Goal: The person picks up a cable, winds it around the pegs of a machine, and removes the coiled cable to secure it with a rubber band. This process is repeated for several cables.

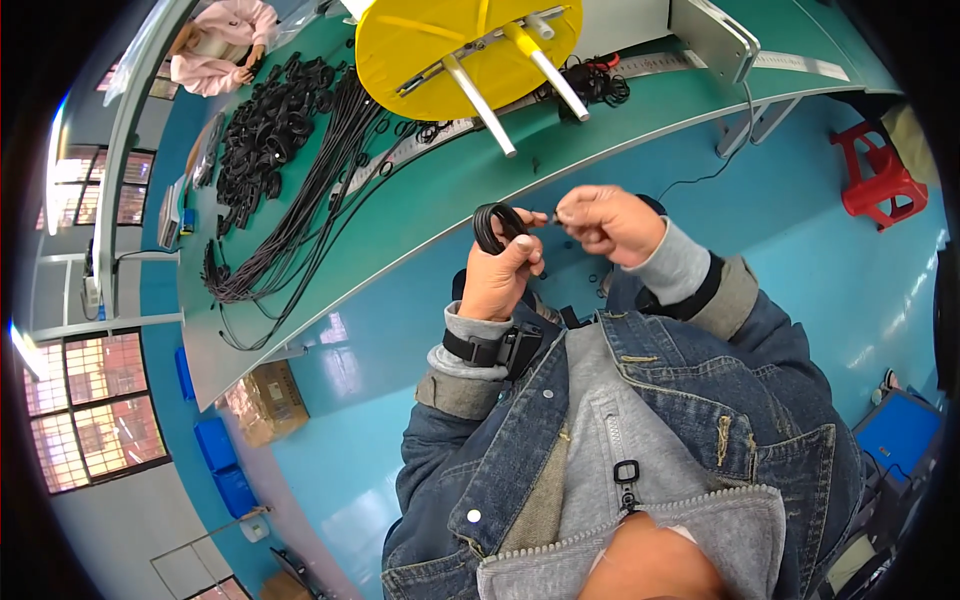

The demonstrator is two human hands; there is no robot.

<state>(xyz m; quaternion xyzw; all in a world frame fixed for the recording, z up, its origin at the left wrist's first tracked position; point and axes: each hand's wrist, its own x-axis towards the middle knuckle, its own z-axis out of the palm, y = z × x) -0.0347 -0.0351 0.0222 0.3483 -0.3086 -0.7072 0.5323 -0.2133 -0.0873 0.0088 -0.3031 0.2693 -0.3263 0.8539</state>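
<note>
Upright in my left hand (498, 280) is a small coil of black cable (488, 226), the fingers and thumb closed round its lower part. My right hand (620, 225) is just to the right of it, thumb and fingertips pinched together. A tiny dark bit shows at that pinch, too small to name. Both hands are in front of my body, short of the table's near edge. Beyond them, a yellow disc (420, 45) with metal rods (480, 105) stands over the green table (440, 195).
Long loose black cables (310, 190) run along the table beside a heap of coiled cables (265, 125). Another person in pink (225, 45) works at the far left. A metal ruler (800, 66) lies along the table. A red stool (878, 175) and a cardboard box (268, 403) stand on the floor.
</note>
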